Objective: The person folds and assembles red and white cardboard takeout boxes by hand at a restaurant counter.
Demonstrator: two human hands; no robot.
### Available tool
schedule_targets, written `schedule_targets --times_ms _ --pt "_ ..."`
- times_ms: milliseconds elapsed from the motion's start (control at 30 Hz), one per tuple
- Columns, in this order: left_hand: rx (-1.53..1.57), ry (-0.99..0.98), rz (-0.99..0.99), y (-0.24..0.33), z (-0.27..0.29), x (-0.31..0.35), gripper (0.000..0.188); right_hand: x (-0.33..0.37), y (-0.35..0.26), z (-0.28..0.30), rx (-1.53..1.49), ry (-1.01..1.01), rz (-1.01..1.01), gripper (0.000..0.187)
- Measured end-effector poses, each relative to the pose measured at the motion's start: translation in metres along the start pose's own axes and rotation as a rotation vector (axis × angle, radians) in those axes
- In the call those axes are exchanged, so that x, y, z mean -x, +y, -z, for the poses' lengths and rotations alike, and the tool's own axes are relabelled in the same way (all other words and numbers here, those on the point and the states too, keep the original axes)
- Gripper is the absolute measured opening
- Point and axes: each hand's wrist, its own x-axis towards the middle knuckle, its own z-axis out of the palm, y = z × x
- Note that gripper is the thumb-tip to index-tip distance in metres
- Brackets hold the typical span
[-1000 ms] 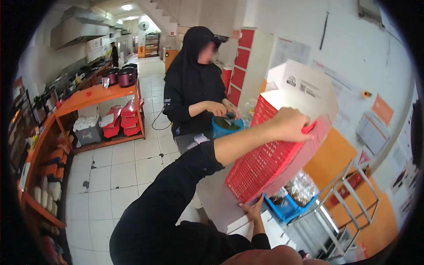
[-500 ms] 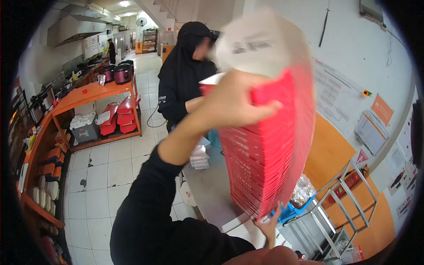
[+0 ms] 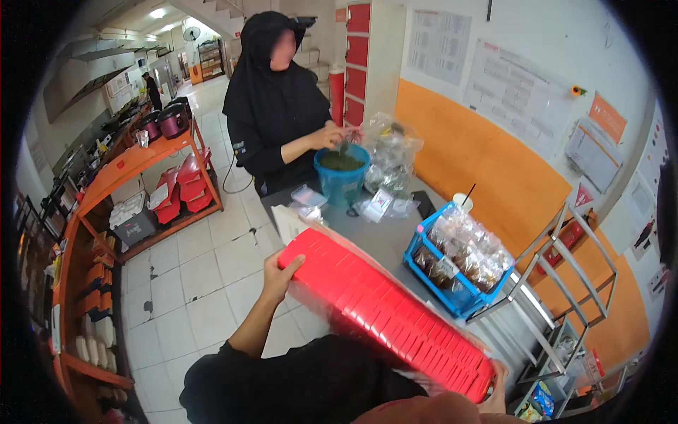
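Observation:
A long stack of nested red cardboard food cartons [image 3: 385, 307] lies across in front of me, tilted down toward the right. My left hand [image 3: 277, 277] is closed on its far-left end, with the thumb over the red face. Around the lower right end my right hand [image 3: 496, 392] is closed too, mostly hidden behind the cartons. A pale carton flap [image 3: 288, 220] shows at the upper left end. Beyond the stack is a grey table [image 3: 332, 230]. A blue basket of filled clear bags [image 3: 459, 272] stands just to the right of the stack.
Across the table a person in black [image 3: 275, 106] works with both hands over a blue bucket [image 3: 342, 184] of dark green contents. Clear plastic bags [image 3: 388, 152] stand beside it. At right is a metal frame [image 3: 565, 283]; at left, an orange shelf [image 3: 148, 169].
The carton stack has come down from upright to a slant across the front, its top end swinging left and down with my left hand. My right hand has moved right and slightly lower.

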Motion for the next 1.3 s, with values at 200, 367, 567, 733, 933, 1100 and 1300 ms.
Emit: schedule_targets --times_ms 200,367,567,733,933,1100,1300 --pt "-0.111 -0.039 0.091 -0.05 0.001 -0.015 0.022 -0.023 0.009 -0.022 0.051 -0.044 -0.051 0.117" --pt "-0.742 0.24 -0.611 -0.074 0.019 -0.033 0.024 -0.031 0.018 -0.019 0.009 -0.094 -0.025 0.115" --pt "-0.445 -1.279 -0.802 0.03 -0.16 0.039 0.026 -0.029 0.003 -0.008 0.005 -0.12 -0.086 0.118" --pt "-0.286 -1.704 -1.001 0.017 -0.25 0.099 0.055 -0.031 -0.002 -0.014 -0.029 -0.019 -0.105 0.098" --pt "-0.373 -1.815 -0.896 0.001 -0.264 0.099 0.068 -0.044 -0.004 -0.046 -0.017 0.308 -0.288 0.064" --pt "-0.384 -1.77 -0.887 -0.002 -0.249 0.101 0.066 -0.059 -0.01 -0.052 0.037 0.284 -0.485 0.054" --pt "-0.373 -1.768 -0.839 -0.005 -0.249 0.098 0.062 -0.061 0.002 -0.049 0.001 0.207 -0.383 0.047"
